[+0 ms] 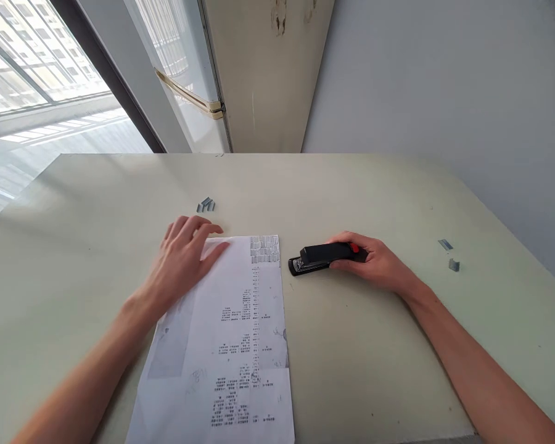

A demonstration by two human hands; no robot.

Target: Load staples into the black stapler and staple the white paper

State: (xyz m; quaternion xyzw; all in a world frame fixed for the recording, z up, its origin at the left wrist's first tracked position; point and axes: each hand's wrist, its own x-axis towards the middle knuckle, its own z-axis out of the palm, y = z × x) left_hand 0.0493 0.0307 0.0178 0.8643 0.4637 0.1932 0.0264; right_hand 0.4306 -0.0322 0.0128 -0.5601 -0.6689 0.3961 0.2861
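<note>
Printed paper sheets (231, 345) lie on the pale table, with a patch of staples or dense marks near the top right corner. My left hand (184, 256) rests over the upper left edge of the paper, its fingers apart and slightly bent. To the right of the paper, my right hand (374, 262) is wrapped round the rear of a black stapler (326, 254) with a red part. The stapler's front points left at the paper and does not touch it.
Staple strips (206, 204) lie beyond the paper on the table (351, 197). Two more pieces (445, 245) sit to the right of my right hand. A fridge (263, 74) and a wall (444, 80) stand behind the table, and a window (41, 55) is at the left.
</note>
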